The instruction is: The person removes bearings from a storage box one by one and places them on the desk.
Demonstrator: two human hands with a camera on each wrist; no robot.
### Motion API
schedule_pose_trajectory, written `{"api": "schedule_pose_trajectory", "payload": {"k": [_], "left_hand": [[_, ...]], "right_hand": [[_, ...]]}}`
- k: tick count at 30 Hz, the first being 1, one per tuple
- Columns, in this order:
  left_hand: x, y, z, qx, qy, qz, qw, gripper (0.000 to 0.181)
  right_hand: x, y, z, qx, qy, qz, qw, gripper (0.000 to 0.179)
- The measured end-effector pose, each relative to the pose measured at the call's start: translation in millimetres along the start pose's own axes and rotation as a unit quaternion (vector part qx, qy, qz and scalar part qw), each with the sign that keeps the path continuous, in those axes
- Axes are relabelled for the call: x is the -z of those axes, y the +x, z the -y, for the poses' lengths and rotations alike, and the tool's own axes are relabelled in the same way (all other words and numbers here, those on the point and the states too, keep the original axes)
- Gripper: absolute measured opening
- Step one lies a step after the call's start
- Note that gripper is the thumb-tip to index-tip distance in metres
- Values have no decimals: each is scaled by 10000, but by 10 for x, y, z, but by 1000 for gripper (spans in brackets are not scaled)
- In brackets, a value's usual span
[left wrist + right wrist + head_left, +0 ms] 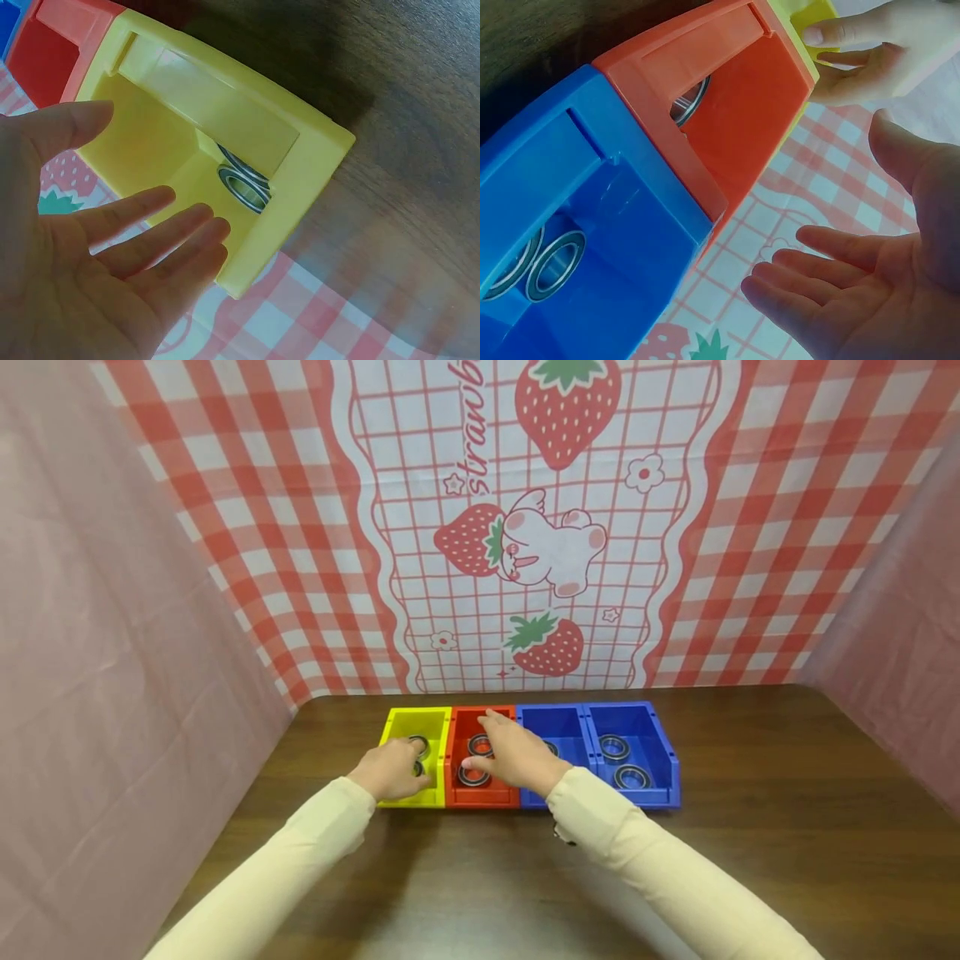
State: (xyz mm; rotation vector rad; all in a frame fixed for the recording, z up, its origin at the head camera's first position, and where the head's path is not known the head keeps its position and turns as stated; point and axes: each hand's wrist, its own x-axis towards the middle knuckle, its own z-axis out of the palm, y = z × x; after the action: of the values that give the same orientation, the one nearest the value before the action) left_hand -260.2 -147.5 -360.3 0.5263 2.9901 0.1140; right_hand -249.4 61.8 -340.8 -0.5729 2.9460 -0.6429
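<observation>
My left hand [388, 770] hovers over the yellow bin [440, 797], fingers spread and holding nothing. Two ring-shaped bearings, one of them a dark-rimmed bearing [244, 187], lie inside that bin. Above the red bin [491, 797] my right hand [519, 755] is held with its fingers extended and thumb apart, gripping nothing. Beneath it are an upper bearing [480, 744] and a lower bearing [472, 775], the latter partly covered by the thumb. The right wrist view shows this hand [855, 281] beside the bins, palm visible and bare.
Right of the red bin stand a left blue bin [555, 720], partly hidden by my right hand, and a right blue bin [652, 797] with two bearings. The bins form one row on a brown wooden table [757, 827]. Behind hangs a strawberry-patterned cloth [525, 635].
</observation>
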Motion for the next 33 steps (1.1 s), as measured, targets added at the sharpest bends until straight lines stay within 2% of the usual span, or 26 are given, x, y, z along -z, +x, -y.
{"api": "schedule_pose_trajectory", "payload": {"k": [9,18,24,33], "left_hand": [[-43,40,3,191,-170,18,9997,60],[-111,71,-2,574,-504,75,9970,58],[-144,52,-24,829,-648,244,9942,38],[-150,112,-71,806,-663,85,9945,24]], "right_hand": [[-25,35,42,-4,3,36,10000,74],[-72,90,81,14,114,92,9999,73],[-131,133,130,63,256,84,9996,72],[-149,204,117,-37,339,12,9994,71]]}}
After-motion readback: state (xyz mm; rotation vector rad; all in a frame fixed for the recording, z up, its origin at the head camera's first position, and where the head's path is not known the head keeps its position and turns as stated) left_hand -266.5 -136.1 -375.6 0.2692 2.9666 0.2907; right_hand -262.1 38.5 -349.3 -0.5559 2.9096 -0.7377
